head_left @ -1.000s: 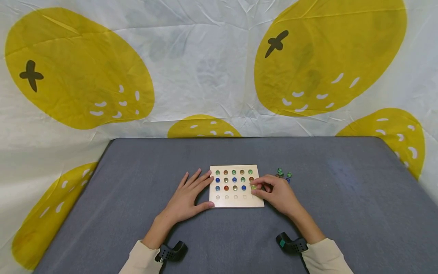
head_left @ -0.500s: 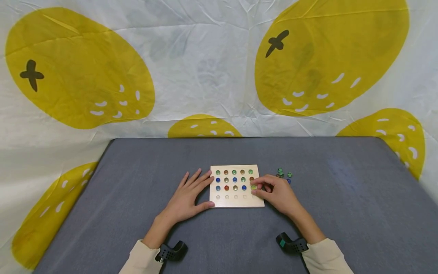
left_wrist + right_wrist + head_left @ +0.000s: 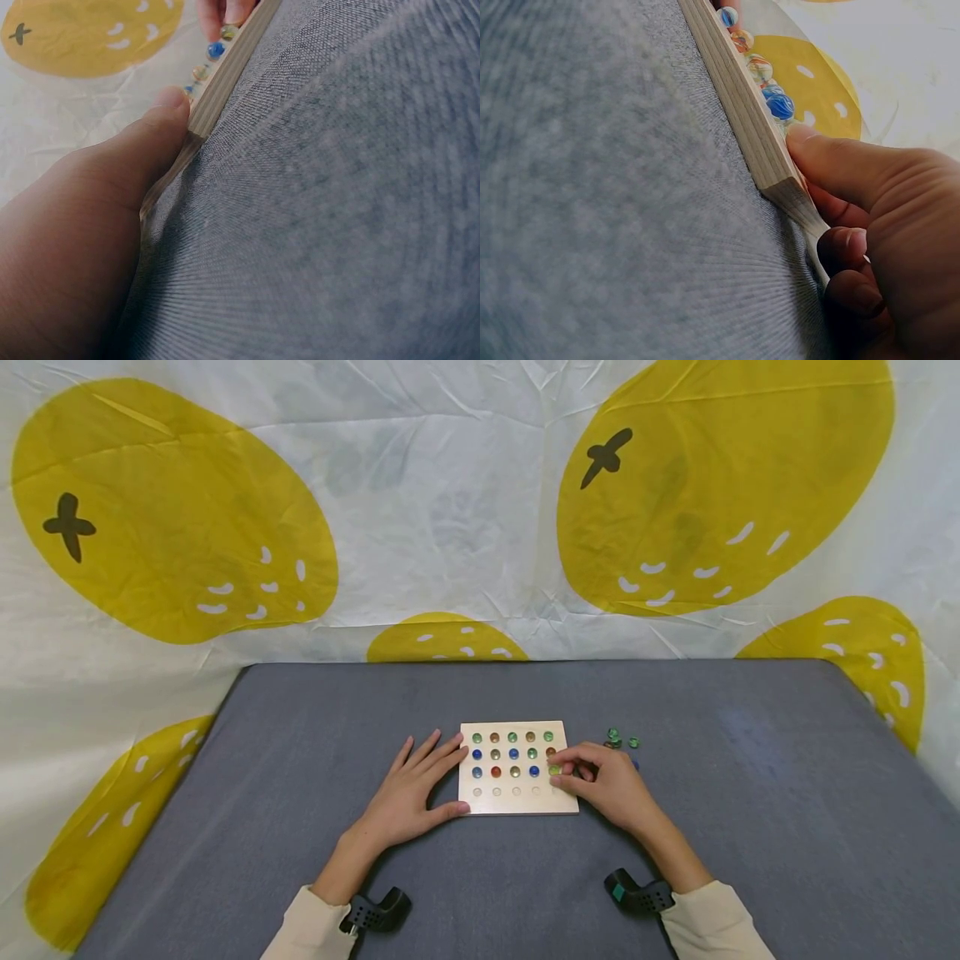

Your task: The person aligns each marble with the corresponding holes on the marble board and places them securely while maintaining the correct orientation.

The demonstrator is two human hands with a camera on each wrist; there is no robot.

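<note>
A pale wooden board (image 3: 517, 807) with rows of round hollows lies mid-table. Glass marbles in green, amber, blue and red fill its upper rows; the nearest row shows bare hollows. My left hand (image 3: 401, 797) is spread at the board's left side, fingertips and thumb (image 3: 154, 124) touching its edge. At the right end of the third row, my right hand (image 3: 615, 785) pinches a yellow-green marble (image 3: 554, 770) between thumb and fingers. In the left wrist view that marble (image 3: 228, 32) sits past a blue one (image 3: 216, 50). The right fingers partly cover the board's right edge.
Loose green marbles (image 3: 613, 734) lie on the grey cloth right of the board, beyond my right hand. A blue marble (image 3: 637, 765) there is partly hidden by that hand. A patterned white-and-yellow curtain (image 3: 450, 510) hangs behind the table.
The loose blue marble behind my right hand has shifted slightly nearer and to the right. Both hands and the board stay in place.
</note>
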